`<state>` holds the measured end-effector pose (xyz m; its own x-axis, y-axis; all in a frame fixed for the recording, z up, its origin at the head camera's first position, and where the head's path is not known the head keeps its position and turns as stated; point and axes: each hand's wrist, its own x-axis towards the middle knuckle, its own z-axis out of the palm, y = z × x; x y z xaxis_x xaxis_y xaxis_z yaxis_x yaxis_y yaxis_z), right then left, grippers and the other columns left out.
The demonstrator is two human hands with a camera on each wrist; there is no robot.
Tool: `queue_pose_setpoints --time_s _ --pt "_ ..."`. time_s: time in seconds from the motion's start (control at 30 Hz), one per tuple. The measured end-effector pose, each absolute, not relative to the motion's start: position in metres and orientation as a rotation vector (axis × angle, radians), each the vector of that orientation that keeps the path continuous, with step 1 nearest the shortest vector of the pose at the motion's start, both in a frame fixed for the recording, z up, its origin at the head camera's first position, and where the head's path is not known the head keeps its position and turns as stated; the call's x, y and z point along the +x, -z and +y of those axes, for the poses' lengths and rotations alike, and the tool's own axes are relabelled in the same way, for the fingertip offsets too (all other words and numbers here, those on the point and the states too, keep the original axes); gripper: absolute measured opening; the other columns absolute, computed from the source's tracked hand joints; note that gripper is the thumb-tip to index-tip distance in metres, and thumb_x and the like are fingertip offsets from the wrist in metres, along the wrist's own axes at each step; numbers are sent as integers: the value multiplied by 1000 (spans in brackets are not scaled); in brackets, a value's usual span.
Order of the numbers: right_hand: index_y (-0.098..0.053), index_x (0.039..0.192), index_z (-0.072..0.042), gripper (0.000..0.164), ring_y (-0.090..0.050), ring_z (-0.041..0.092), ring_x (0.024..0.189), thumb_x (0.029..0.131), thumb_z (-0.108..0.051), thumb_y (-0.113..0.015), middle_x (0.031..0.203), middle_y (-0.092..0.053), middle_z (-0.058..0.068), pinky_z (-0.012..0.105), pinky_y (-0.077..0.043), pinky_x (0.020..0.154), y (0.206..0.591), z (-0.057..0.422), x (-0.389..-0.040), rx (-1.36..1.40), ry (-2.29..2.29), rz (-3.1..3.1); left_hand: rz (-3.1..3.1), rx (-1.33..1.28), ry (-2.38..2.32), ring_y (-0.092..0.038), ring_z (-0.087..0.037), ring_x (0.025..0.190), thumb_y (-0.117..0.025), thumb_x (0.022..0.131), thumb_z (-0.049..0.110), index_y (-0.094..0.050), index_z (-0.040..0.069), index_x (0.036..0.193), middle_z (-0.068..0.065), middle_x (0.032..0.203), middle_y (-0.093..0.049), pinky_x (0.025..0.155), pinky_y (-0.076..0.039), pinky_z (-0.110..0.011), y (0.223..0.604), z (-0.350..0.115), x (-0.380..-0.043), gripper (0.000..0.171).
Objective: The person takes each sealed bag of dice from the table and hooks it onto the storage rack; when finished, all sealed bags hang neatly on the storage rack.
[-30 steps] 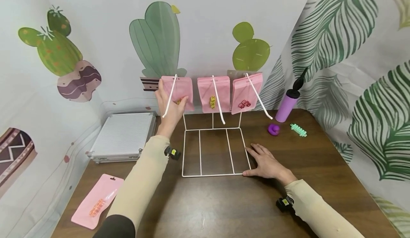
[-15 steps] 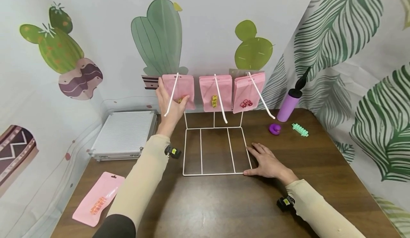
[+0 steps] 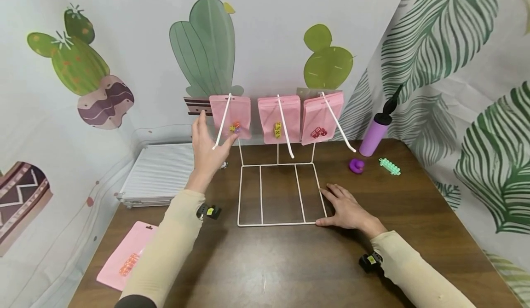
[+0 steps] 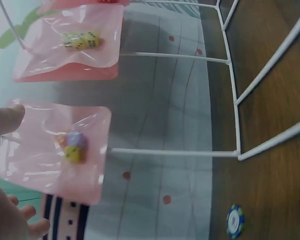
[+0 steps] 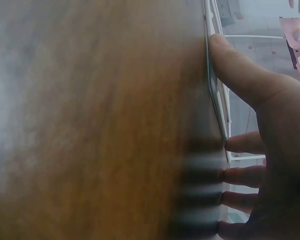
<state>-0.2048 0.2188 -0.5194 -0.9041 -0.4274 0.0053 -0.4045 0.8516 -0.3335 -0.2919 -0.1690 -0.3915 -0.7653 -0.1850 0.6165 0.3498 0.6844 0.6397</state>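
Note:
My left hand [image 3: 208, 149] is spread open beside the left pink pouch [image 3: 242, 112], which hangs from a prong of the white wire rack [image 3: 279, 224]. Coloured dice [image 4: 74, 145] show through that pouch's clear front. A middle pouch [image 3: 267, 114] with yellow dice and a right pouch [image 3: 308, 119] with red dice hang on the other prongs. With straight fingers, my right hand [image 3: 348, 210] rests at the rack base's front right corner, its thumb on the wire in the right wrist view.
A pink pouch [image 3: 136, 239] with orange dice lies at left, partly behind my sleeve. Behind it is a silver case [image 3: 159, 172]. A poker chip [image 4: 235, 221] lies left of the rack. A purple duck [image 3: 356, 165], a mint-green toy [image 3: 389, 166] and a purple pump [image 3: 374, 135] stand at right.
My left hand has let go of the left pouch and drawn back to the left and down, so its dice now show. The right hand stays on the rack's base.

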Motion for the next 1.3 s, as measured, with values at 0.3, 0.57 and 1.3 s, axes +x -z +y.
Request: queue_pose_setpoints --time_s 0.3,0.57,1.3 --pt "-41 147 -3 107 -26 49 140 69 -69 -73 152 -32 28 61 -22 114 519 219 -206 -671 498 2955 -2289 -197 951 -44 -32 126 -86 71 37 -31 7 151 -18 142 -40 104 -39 -52 388 -208 -242 101" --pt "-41 147 -3 106 -26 49 140 69 -68 -74 152 -33 28 61 -23 114 518 219 -206 -669 503 2958 -2330 -179 900 -44 -37 127 -88 69 24 -32 8 151 -21 140 -44 101 -39 -56 397 -244 -193 101" --pt "-42 146 -3 105 -26 49 140 69 -67 -74 152 -33 28 61 -23 113 520 219 -205 -675 517 2961 -2731 76 800 -35 -49 133 -78 81 41 -21 12 156 -24 150 -35 95 -32 -69 452 -329 -94 98"
